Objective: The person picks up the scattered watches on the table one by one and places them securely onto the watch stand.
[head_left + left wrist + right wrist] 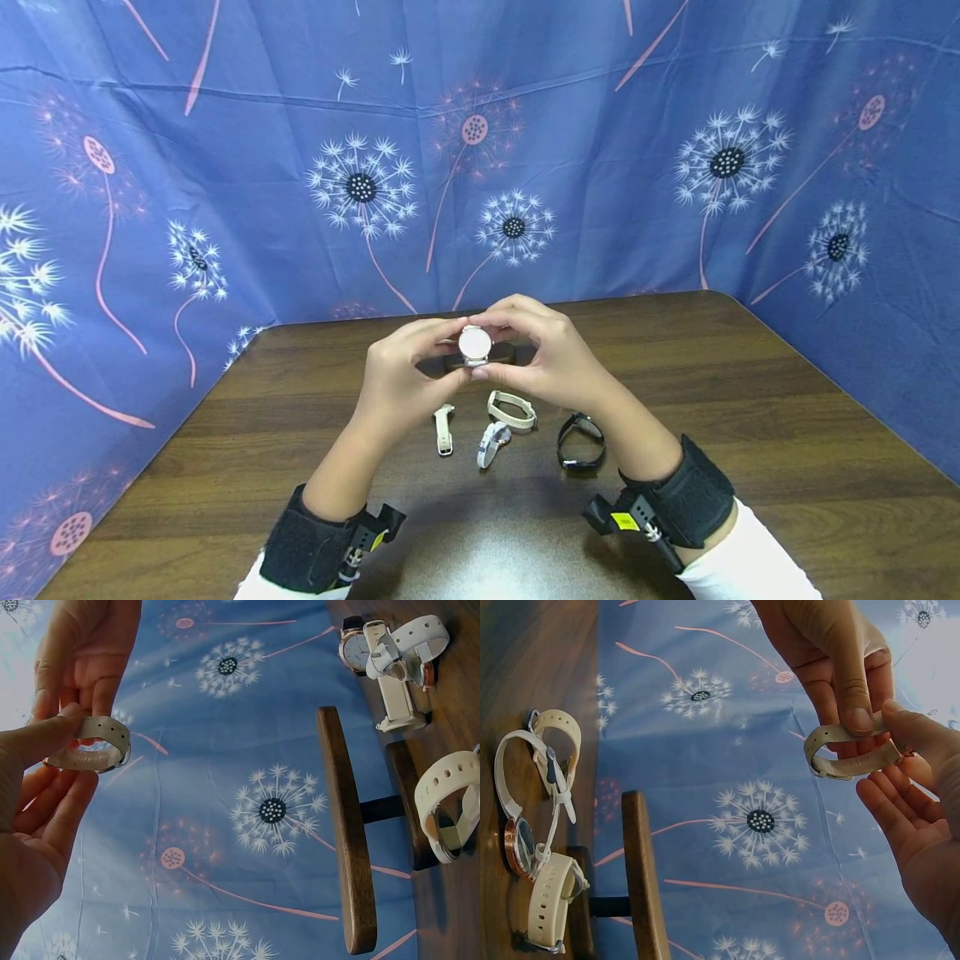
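Held up in front of the backdrop is a wristwatch [475, 343] with a round pale face and a cream strap, which forms a loop in both wrist views. My left hand [401, 367] pinches it from the left, thumb below and fingertips above. From the other side my right hand [551, 350] grips it the same way, the thumbs meeting near the lower strap. In the left wrist view, punched holes show along the strap [109, 733]. Behind the hands stands a dark wooden T-shaped stand [349, 832], partly hidden in the head view.
Nearer on the wooden table [300, 467] lie a cream-strapped watch [444, 431], another cream-strapped one [522, 423], a white-strapped watch [489, 447] with a rose-gold case, and a black watch [581, 460] at right. A blue dandelion-print cloth [600, 167] hangs behind the table.
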Tool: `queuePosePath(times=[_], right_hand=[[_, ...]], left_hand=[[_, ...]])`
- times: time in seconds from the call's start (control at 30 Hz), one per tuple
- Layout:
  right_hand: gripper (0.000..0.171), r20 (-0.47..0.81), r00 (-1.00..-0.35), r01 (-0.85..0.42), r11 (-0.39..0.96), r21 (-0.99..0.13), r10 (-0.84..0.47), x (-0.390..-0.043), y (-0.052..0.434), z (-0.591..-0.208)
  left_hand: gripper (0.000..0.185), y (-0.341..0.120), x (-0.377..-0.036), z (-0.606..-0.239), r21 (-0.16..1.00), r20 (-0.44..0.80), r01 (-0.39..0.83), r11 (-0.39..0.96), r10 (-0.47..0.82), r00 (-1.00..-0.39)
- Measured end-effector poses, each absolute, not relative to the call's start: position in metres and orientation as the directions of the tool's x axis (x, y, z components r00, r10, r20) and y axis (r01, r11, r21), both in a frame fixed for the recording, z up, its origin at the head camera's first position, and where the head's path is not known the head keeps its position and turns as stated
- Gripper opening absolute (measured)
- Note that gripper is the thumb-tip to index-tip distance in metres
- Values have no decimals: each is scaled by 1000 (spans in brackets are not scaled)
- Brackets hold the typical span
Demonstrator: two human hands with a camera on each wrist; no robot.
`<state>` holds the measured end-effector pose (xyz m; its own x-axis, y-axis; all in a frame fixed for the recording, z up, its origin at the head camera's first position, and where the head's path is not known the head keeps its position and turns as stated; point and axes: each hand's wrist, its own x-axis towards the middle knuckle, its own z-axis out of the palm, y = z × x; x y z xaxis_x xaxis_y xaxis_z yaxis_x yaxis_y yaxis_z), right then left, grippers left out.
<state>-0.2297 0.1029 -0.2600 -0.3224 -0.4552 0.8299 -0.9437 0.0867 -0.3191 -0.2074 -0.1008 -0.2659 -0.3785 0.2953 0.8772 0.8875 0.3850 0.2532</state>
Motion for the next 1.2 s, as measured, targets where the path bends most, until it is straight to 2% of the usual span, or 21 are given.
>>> queuePosePath(times=[0.3,0.63,0.87,1.0,1.2], right_hand=[[47,828,-321,-945,96,-313,-459,-230,103,-261],[49,828,-299,-953,105,-284,-474,-230,102,-259],[49,825,-310,-949,107,-296,-473,-233,108,-257],[49,828,-341,-940,140,-312,-445,-240,120,-254],[45,779,-470,-883,217,-417,-415,-257,144,-254]], left_hand=[[51,-100,-207,-268,384,837,885,262,306,-454],[46,-101,-209,-268,296,869,887,353,286,-404],[42,-101,-213,-270,308,871,883,354,268,-411],[44,-102,-216,-271,334,863,872,357,256,-436],[46,-111,-220,-276,338,856,845,414,239,-459]])
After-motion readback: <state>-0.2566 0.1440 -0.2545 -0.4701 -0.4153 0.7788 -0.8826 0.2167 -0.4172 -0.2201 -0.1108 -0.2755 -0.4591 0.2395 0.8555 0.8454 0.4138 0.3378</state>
